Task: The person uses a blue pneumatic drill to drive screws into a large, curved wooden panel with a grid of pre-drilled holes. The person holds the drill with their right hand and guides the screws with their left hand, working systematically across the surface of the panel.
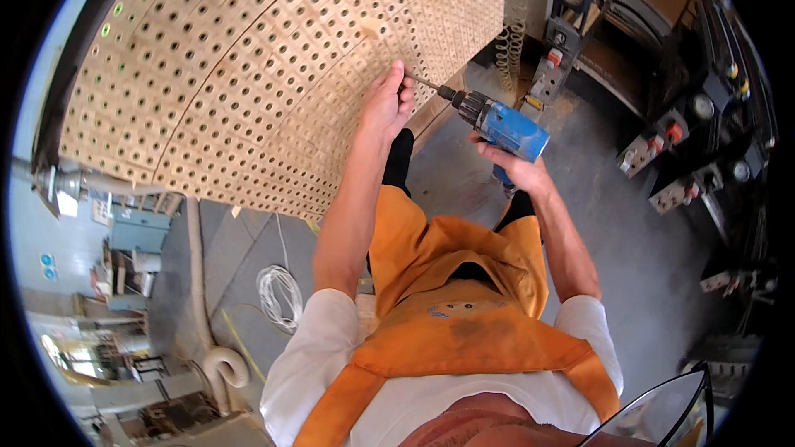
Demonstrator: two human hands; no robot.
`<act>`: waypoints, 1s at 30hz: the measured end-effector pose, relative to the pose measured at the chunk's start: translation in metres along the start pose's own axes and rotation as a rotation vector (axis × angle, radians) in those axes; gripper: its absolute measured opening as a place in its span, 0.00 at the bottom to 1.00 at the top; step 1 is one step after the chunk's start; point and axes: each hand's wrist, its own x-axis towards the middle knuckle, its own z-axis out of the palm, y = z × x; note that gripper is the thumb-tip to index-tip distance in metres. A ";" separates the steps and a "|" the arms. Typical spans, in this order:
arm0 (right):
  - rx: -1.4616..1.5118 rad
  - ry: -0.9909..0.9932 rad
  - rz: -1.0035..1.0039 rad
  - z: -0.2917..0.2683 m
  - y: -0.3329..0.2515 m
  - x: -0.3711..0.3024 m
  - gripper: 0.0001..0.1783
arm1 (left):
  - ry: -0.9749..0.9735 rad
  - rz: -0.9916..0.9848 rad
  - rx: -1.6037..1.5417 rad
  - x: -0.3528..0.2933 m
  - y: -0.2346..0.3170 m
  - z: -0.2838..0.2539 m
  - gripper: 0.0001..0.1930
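Nearest of all, at the lower right, is a dark-rimmed pair of glasses (702, 393), only partly in view. Next to it comes the person's white T-shirt (319, 335) under orange overalls (472, 348). Both bare forearms stretch away toward a big wooden panel (291, 10), pale and covered in rows of round holes, which fills the upper left.

The right hand (523, 170) has its fingers wrapped round the grip of a blue drill (509, 128). The drill is near the right edge of the panel, over the grey floor (596, 190), and its long thin bit (426, 83) points up and to the left. The left hand (385, 108) is in front of the panel, its fingers curled narrow right by the tip of the bit; I can't tell whether they pinch the bit or something small.

On the floor to the left lies a coil of white cable (280, 298), with a thick beige hose (197, 273) beyond it. Across on the right stand dark machines (720, 41) with round gauges (702, 106), and a springy coiled hose (512, 50) hangs near the panel's right edge.
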 end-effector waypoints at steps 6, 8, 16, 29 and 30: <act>0.108 0.054 0.027 0.031 0.008 0.037 0.15 | -0.038 0.085 -0.272 0.026 0.016 -0.001 0.14; 0.235 0.111 0.084 0.044 0.005 0.045 0.15 | -0.074 0.083 -0.312 0.032 0.021 -0.001 0.12; 0.009 0.048 -0.041 0.042 -0.018 0.057 0.13 | -0.053 0.050 -0.277 0.023 0.009 -0.009 0.10; -0.129 0.065 -0.088 0.042 -0.024 0.059 0.09 | -0.130 -0.257 -0.024 -0.032 -0.059 -0.049 0.12; -0.113 0.065 -0.090 0.041 -0.024 0.059 0.09 | -0.164 -0.256 -0.017 -0.033 -0.062 -0.050 0.12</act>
